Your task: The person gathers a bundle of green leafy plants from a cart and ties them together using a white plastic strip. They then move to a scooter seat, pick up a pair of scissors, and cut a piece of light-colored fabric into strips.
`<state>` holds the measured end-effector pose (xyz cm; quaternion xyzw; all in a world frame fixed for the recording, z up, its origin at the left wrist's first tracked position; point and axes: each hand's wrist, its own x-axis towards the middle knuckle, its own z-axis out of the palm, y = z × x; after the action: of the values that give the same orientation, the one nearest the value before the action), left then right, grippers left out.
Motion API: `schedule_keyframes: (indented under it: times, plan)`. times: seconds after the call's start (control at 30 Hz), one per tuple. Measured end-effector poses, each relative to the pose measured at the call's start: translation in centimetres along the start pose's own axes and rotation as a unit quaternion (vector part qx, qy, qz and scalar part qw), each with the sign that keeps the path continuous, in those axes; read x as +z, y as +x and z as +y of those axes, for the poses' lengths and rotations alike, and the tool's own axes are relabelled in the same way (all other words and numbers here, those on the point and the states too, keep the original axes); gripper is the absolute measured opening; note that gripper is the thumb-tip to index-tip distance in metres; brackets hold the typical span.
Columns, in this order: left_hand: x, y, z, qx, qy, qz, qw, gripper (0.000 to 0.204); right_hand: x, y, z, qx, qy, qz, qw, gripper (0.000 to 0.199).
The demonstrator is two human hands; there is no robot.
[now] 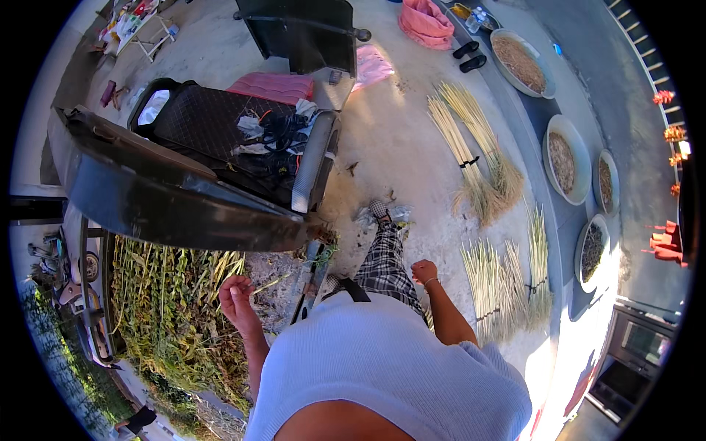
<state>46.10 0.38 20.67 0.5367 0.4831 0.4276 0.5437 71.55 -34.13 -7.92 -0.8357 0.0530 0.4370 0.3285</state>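
My left hand [240, 307] is raised beside the leafy cut stalks [173, 316] heaped on a vehicle's cargo bed. Its fingers are curled in, and a thin green stalk [272, 284] runs out next to them; whether they grip it I cannot make out. My right hand [425, 273] hangs at my right side with fingers curled and nothing visible in them. One foot in a checked shoe [379, 210] is forward on the concrete, beside the vehicle. Beyond my right hand lie bound bundles of pale straw-like stalks [491, 283].
Ahead left stands the vehicle's padded seat [198, 121], with cables and cloths on it, behind a dark curved panel [176, 198]. More stalk bundles [478, 158] lie ahead right. Several round basins [566, 158] line the right step, near black slippers [471, 57] and a pink sack [426, 26].
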Motion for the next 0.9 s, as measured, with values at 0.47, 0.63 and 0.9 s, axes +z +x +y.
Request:
schedule_keyframes:
  times: [0.47, 0.63, 0.9]
  plan:
    - [15.1, -4.7, -1.5, -0.287, 0.010, 0.161, 0.944, 0.013, 12.0, 17.7, -35.2, -0.330, -0.178, -0.131, 0.918, 0.045]
    - [18.3, -6.0, -1.1, -0.328, 0.098, 0.086, 0.936, 0.012, 13.7, 17.5, -32.4, -0.224, -0.030, -0.293, 0.929, 0.028]
    - [24.8, -2.9, -2.3, -0.264, 0.248, -0.066, 0.930, 0.025, 1.4, 7.7, -35.2, -0.330, -0.002, -0.486, 0.809, 0.020]
